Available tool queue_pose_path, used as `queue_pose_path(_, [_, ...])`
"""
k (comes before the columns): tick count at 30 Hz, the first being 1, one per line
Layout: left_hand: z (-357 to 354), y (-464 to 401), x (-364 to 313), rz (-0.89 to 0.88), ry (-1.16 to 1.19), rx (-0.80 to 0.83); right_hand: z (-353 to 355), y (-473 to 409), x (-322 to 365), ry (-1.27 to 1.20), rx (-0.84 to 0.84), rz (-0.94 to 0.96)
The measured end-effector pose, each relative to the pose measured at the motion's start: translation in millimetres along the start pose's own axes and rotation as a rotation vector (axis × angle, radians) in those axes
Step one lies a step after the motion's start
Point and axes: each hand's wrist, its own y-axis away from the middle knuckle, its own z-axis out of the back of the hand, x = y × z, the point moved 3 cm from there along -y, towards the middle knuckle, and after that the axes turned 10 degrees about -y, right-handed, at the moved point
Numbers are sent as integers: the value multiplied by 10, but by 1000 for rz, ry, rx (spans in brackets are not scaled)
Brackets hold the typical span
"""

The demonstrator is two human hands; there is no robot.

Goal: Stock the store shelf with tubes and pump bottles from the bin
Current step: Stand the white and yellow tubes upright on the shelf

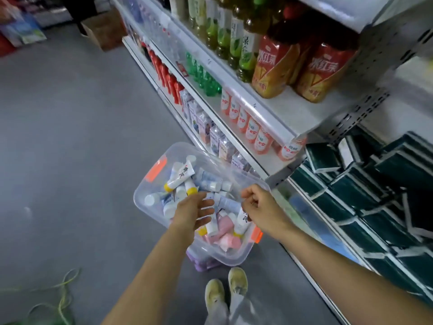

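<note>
Reaching both hands over bin

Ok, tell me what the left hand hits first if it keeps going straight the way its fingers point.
The left hand, fingers open and aimed down into the clear bin, would probably first meet the white tubes piled just under its fingertips. Depth is hard to judge from a single view.

Even, soft light — edges bowed, corners blurred.
</note>
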Motion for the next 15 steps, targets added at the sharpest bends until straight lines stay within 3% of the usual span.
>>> queue_pose_path(9, [564, -969, 0, -57, -72, -241, -767, -814, -367, 107, 152, -123])
queue_pose_path(15, [780, -1621, -18, -137, -414, -292, -1208, -1315, -482, 164, 191, -196])
